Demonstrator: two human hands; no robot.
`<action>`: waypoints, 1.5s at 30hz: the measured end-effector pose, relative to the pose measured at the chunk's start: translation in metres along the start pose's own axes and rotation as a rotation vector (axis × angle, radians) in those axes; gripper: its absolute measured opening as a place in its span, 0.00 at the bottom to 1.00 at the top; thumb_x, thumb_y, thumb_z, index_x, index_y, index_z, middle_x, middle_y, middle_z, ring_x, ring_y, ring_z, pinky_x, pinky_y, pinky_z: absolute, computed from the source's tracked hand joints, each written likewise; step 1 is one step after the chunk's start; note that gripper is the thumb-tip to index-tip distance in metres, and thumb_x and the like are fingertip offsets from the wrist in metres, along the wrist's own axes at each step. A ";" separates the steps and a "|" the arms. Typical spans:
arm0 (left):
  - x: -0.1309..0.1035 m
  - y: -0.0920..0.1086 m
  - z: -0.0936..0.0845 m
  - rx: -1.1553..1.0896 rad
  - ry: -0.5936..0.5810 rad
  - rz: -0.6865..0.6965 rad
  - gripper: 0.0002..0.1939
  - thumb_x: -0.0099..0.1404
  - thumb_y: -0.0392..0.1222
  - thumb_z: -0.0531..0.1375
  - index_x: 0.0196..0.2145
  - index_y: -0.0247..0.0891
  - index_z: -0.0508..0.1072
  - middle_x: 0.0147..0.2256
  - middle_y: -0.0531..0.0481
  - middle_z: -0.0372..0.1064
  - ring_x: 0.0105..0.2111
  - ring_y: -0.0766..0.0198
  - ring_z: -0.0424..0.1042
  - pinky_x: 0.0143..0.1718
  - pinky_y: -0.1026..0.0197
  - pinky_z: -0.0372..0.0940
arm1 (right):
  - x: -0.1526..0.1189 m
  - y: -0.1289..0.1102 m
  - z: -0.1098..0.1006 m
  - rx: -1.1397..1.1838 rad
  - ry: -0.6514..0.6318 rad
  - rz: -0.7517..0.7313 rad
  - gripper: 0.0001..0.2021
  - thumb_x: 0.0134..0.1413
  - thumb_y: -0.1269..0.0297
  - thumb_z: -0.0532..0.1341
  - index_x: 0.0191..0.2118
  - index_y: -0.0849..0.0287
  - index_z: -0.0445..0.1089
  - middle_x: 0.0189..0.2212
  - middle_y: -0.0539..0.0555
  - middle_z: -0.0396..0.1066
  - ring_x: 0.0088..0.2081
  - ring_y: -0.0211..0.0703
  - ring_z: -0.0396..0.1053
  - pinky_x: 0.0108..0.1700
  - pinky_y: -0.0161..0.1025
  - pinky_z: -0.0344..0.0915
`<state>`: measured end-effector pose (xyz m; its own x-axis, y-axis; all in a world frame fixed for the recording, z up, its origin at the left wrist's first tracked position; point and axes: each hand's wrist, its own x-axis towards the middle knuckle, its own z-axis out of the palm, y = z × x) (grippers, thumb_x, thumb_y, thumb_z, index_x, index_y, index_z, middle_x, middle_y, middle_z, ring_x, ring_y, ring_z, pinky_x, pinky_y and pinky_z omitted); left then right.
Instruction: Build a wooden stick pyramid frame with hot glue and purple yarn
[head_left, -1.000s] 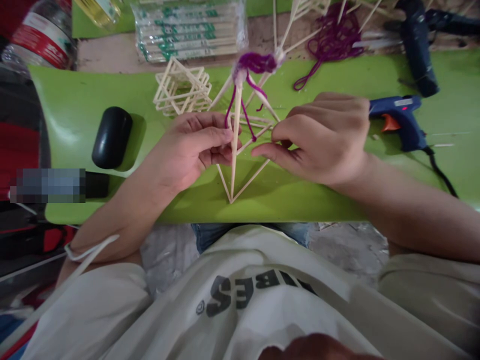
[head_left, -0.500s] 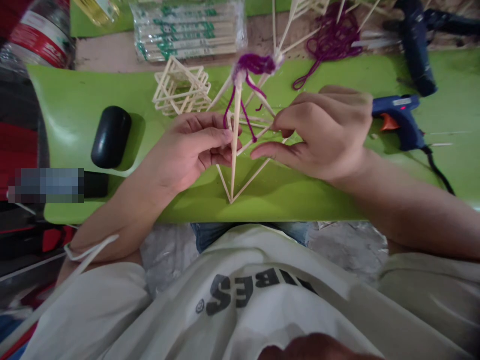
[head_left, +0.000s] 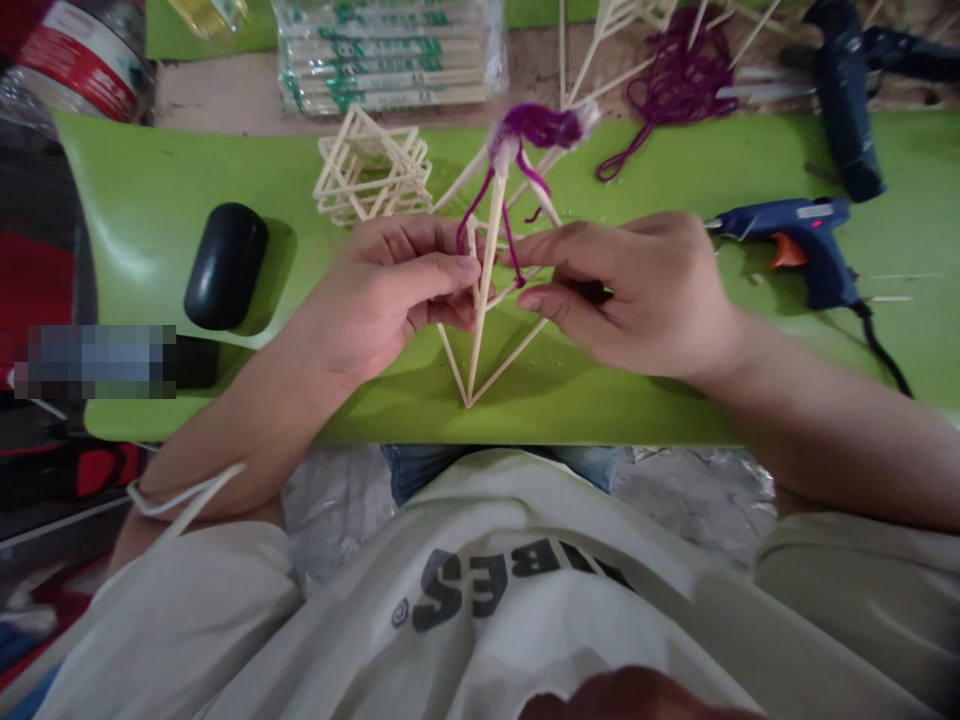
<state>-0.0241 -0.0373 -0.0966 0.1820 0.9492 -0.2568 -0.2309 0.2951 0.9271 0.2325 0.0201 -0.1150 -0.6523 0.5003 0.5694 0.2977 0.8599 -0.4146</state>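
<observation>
A wooden-stick frame (head_left: 489, 260) stands in front of me, with purple yarn (head_left: 536, 124) wrapped at its top and loose strands hanging down. My left hand (head_left: 401, 280) pinches a thin stick on the frame's left side between thumb and fingers. Opposite it, my right hand (head_left: 615, 290) reaches in with index finger and thumb apart, around the hanging yarn end and a slanting stick. Its index tip passes close behind the strand, near the left fingertips. Whether the right fingers touch the yarn is unclear. The frame's lower corner rests near the front edge of the green board (head_left: 360, 420).
Behind the left hand lies a lattice of sticks (head_left: 375, 170). A black rounded case (head_left: 226, 266) is at left, a blue glue gun (head_left: 802, 230) with cord at right. Packaged sticks (head_left: 390, 55), tangled purple yarn (head_left: 679, 75) and a dark tool (head_left: 847, 100) lie at the back.
My right hand has moved left and its index finger now reaches to the hanging yarn. The left hand keeps its pinch on the frame. The whole view has shifted slightly.
</observation>
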 end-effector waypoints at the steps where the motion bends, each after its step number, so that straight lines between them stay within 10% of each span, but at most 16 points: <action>1: 0.000 0.000 0.000 0.005 -0.001 -0.002 0.03 0.67 0.36 0.71 0.39 0.35 0.84 0.32 0.51 0.82 0.30 0.69 0.79 0.37 0.65 0.78 | 0.000 -0.001 0.000 -0.006 -0.020 0.010 0.11 0.74 0.57 0.67 0.56 0.49 0.81 0.26 0.43 0.78 0.23 0.36 0.71 0.28 0.40 0.62; 10: 0.001 0.000 0.002 -0.002 -0.002 0.008 0.04 0.68 0.36 0.71 0.38 0.31 0.84 0.32 0.50 0.82 0.29 0.69 0.80 0.36 0.66 0.79 | -0.001 -0.004 0.002 0.088 -0.034 0.084 0.09 0.76 0.59 0.67 0.56 0.48 0.81 0.38 0.47 0.87 0.32 0.40 0.81 0.36 0.40 0.73; 17: 0.002 -0.003 -0.003 -0.054 -0.038 0.054 0.04 0.71 0.33 0.71 0.43 0.33 0.87 0.35 0.49 0.84 0.28 0.69 0.82 0.33 0.69 0.79 | -0.010 0.002 0.007 0.342 -0.014 0.147 0.30 0.72 0.49 0.69 0.74 0.46 0.68 0.38 0.48 0.86 0.30 0.43 0.80 0.32 0.41 0.74; 22: 0.003 -0.007 -0.006 -0.076 -0.066 0.064 0.04 0.71 0.33 0.72 0.43 0.31 0.87 0.36 0.47 0.85 0.28 0.71 0.81 0.32 0.71 0.79 | -0.002 -0.003 0.009 0.141 0.254 0.037 0.06 0.72 0.54 0.68 0.47 0.47 0.78 0.25 0.46 0.78 0.24 0.39 0.74 0.27 0.38 0.67; 29: 0.001 -0.006 -0.006 -0.078 -0.070 0.062 0.05 0.72 0.33 0.71 0.45 0.30 0.86 0.37 0.47 0.85 0.29 0.70 0.81 0.35 0.69 0.82 | -0.003 -0.001 0.006 -0.063 0.296 0.008 0.18 0.76 0.49 0.62 0.32 0.50 0.69 0.17 0.46 0.63 0.19 0.38 0.57 0.23 0.42 0.51; 38: 0.003 -0.005 -0.004 0.002 -0.013 0.014 0.04 0.70 0.37 0.73 0.42 0.37 0.88 0.36 0.50 0.83 0.29 0.69 0.81 0.35 0.68 0.81 | -0.006 -0.022 0.007 0.407 0.161 0.396 0.22 0.77 0.47 0.67 0.31 0.52 0.69 0.20 0.45 0.74 0.19 0.36 0.67 0.22 0.38 0.60; 45: 0.002 -0.005 -0.005 -0.001 -0.031 -0.005 0.05 0.70 0.40 0.73 0.42 0.38 0.87 0.37 0.51 0.84 0.30 0.69 0.81 0.36 0.68 0.81 | -0.004 -0.030 0.001 0.785 0.062 0.679 0.16 0.59 0.58 0.83 0.34 0.54 0.76 0.30 0.47 0.82 0.23 0.33 0.72 0.23 0.33 0.68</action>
<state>-0.0273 -0.0364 -0.1033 0.2127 0.9438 -0.2530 -0.2309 0.3001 0.9255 0.2253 -0.0082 -0.1057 -0.4737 0.8779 0.0696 0.0372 0.0989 -0.9944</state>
